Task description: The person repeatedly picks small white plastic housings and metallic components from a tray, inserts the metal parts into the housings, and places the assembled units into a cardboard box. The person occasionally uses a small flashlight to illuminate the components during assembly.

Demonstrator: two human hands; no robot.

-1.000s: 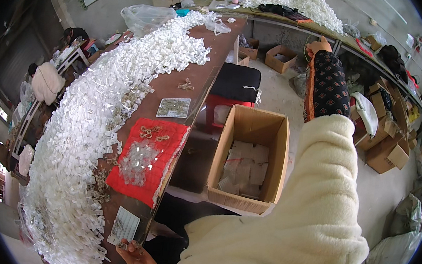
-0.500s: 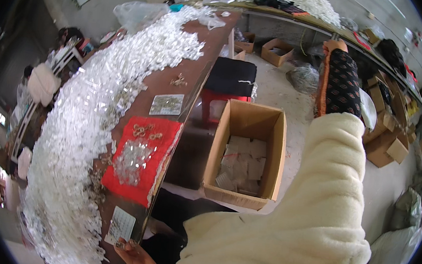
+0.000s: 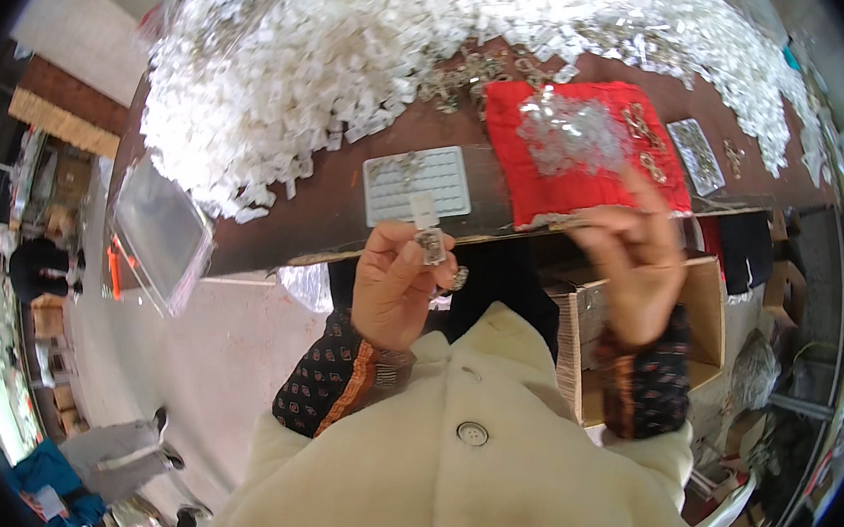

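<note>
A dark brown table [image 3: 333, 191] carries everything close to the red cloth [image 3: 512, 171]. A huge heap of small white and clear plastic pieces [image 3: 267, 89] stretches along the table behind the cloth and to both its sides. Below the cloth's right half, off the table edge, stands an open cardboard box [image 3: 706, 319]. Well left of the cloth, a clear plastic bag [image 3: 160, 221] hangs over the table edge.

The right hand [image 3: 633, 262], blurred, is at the cloth's near right part, fingers spread, gripping nothing visible; whether it touches the cloth I cannot tell. The left hand [image 3: 395, 286], left of the cloth and nearer the body, pinches a small clear case between thumb and fingers. A white compartment tray [image 3: 439, 180] lies just left of the cloth, a second tray [image 3: 695, 152], filled with grey bits, just to its right.

On the cloth sit a loose pile of clear plastic pieces [image 3: 559, 135] and, along its right side, some brownish looped pieces [image 3: 643, 127]. The small clear case [image 3: 430, 247], left of the cloth, has a white tab [image 3: 424, 208] on top and something dark inside.
</note>
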